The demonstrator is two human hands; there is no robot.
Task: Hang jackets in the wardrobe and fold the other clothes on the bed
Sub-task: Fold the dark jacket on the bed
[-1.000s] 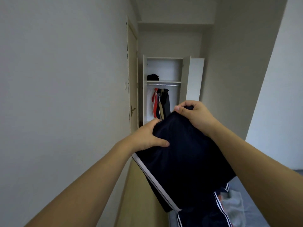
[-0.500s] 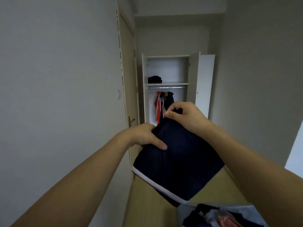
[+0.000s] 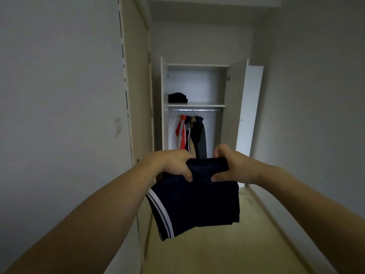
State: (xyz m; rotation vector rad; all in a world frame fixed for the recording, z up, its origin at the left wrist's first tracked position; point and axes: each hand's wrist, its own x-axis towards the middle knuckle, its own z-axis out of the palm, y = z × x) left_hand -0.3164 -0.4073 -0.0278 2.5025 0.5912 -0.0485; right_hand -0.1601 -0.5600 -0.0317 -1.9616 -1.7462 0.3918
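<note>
Compared with the frame half a second earlier, both hands have dropped lower and drawn level, the folded garment now hangs squarely between them, and the open wardrobe (image 3: 195,107) fills more of the view, which suggests the person has moved toward it. Left hand (image 3: 173,165) and right hand (image 3: 231,167) each grip the top edge of the dark folded garment (image 3: 195,202), thumbs pressed on the near face and fingers curled behind, so the fold is kept from opening while it is carried. A white stripe runs down its left edge; whether it is shorts or trousers cannot be told. The garment hangs in mid-air above the pale floor (image 3: 227,250), well apart from the wardrobe. Inside, several jackets (image 3: 190,133) hang from the rail (image 3: 195,110), and one dark folded item (image 3: 177,97) lies on the shelf (image 3: 205,105) above. Judged from this, the hanging step looks largely done, and the held piece is probably bound for the shelf, beside the item already there. The bed is out of view.
</note>
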